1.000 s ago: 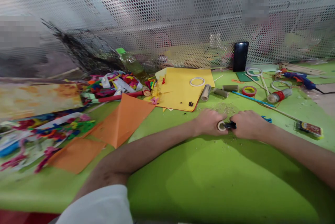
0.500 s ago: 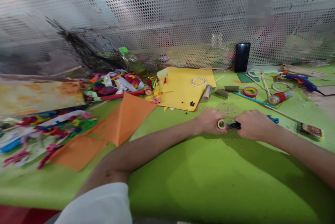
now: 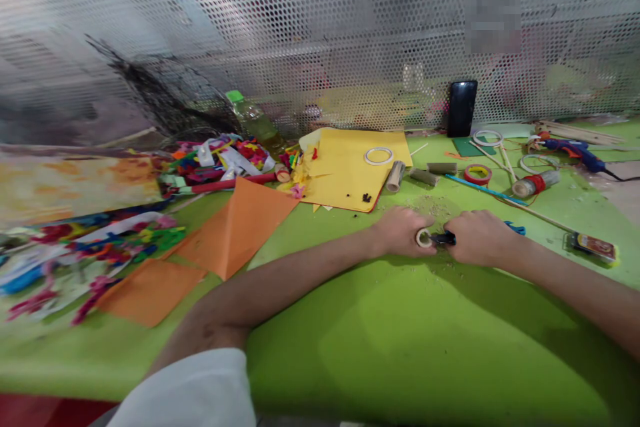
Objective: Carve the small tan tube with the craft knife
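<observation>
My left hand [image 3: 401, 232] is closed around a short bamboo tube [image 3: 421, 238], its pale round open end turned to the right. Closed in my right hand [image 3: 480, 238] is a pair of pliers [image 3: 444, 239]; their dark front end meets the tube's rim. Blue handle ends [image 3: 515, 228] stick out behind the right hand, and its fingers hide the middle of the tool. Small pale crumbs [image 3: 435, 206] lie scattered on the green table [image 3: 380, 334] around both hands. Just beyond are more bamboo pieces [image 3: 395, 176].
Yellow sheets [image 3: 345, 170] and orange paper [image 3: 255, 217] lie left of my hands. Behind stand a phone [image 3: 461, 109] and a bottle [image 3: 257, 122] before a perforated metal panel [image 3: 320, 27]. A glue gun [image 3: 575, 152], tape roll [image 3: 478, 174] and brush [image 3: 594, 247] lie right.
My right hand, with the pliers, has shifted slightly left toward the bamboo tube. My left hand keeps its hold almost unmoved.
</observation>
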The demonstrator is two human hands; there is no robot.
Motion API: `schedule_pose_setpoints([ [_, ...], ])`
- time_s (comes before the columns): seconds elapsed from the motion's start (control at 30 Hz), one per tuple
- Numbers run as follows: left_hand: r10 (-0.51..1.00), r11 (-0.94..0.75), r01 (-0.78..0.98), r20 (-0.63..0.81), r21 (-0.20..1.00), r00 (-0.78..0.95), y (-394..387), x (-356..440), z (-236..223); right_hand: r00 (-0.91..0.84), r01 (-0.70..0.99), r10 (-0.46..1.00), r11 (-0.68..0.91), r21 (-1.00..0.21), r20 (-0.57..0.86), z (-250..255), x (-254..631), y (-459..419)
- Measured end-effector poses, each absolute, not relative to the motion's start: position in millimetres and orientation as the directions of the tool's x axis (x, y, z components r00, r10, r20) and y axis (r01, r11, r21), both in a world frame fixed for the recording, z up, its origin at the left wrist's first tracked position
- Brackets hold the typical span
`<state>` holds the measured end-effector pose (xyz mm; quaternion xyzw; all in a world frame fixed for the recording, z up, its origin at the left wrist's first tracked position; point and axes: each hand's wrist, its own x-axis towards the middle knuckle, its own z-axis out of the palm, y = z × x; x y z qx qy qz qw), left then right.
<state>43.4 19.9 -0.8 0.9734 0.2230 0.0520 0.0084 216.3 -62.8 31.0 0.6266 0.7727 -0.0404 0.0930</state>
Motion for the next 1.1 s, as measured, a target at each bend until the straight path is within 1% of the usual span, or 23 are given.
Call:
schedule_pose_setpoints([
  [0.23, 0.427, -0.904, 0.423, 0.083, 0.063, 0.9, 22, 44, -1, -0.183, 0.98, 0.964, 0.195, 0.045, -0.193, 33, 214, -64],
  [0.4, 0.443, -0.897, 0.441, 0.116, 0.042, 0.889, 21, 45, -3, -0.142, 0.988, 0.965, 0.152, 0.033, -0.222, 29, 212, -61],
  [0.6, 0.439, -0.898, 0.439, 0.135, 0.026, 0.889, 21, 45, -3, -0.141, 0.987, 0.964, 0.154, 0.043, -0.228, 28, 212, -59],
  [0.83, 0.431, -0.902, 0.429, 0.063, 0.036, 0.9, 21, 47, 4, -0.169, 0.981, 0.963, 0.185, 0.055, -0.21, 32, 212, -59],
  [1.1, 0.431, -0.902, 0.427, 0.061, 0.066, 0.901, 21, 48, 7, -0.177, 0.981, 0.958, 0.191, 0.044, -0.226, 33, 211, -57],
])
